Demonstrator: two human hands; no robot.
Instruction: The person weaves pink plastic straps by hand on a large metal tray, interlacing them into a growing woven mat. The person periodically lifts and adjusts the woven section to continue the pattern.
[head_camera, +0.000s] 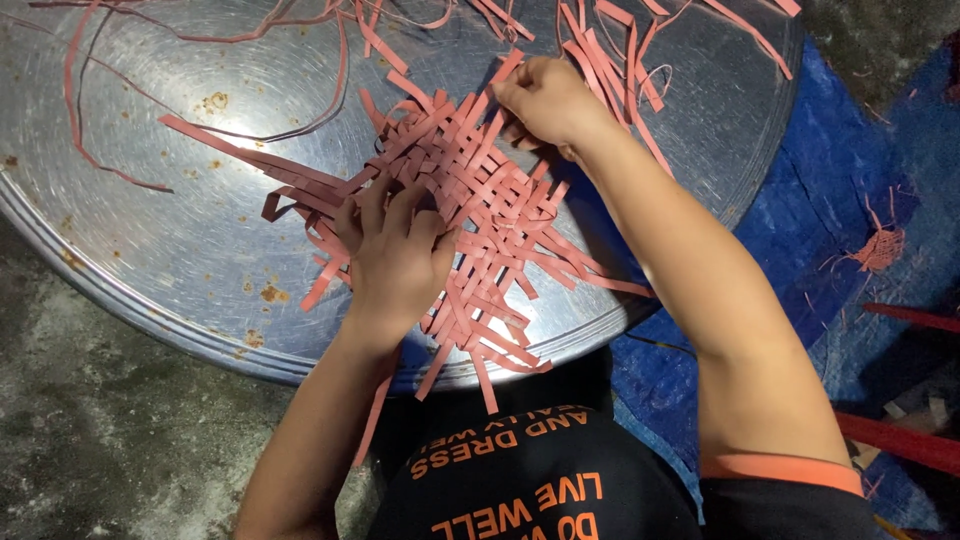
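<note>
I look down on a woven mat (470, 200) of red strips lying flat near the near edge of a round metal tray (150, 250). The weave sits a little right of the tray's middle, with loose strip ends sticking out on all sides and some hanging over the rim toward me.

My left hand (395, 250) lies palm down on the near left part of the mat. Its fingers are spread and bent, the tips pressing on the strips; it grips nothing that I can see, it only pins the weave to the tray.

My right hand (545, 95) is at the far right corner of the mat. Its fingers are curled tight, pinched on the end of one strip (507, 68) that runs out from the weave. The fingertips themselves are hidden under the knuckles, so I cannot tell how many strips they hold.

More loose strips (620, 60) lie in a tangle on the far side of the tray, just beyond the right hand, and a few thin ones (90, 110) curl across the far left. The tray shows rust spots and a bright glare patch.

The tray rests on a grey floor (90, 440). To the right lies a blue tarp (830, 200), with a small clump of red scraps (882, 248) on it, well apart from the mat.
</note>
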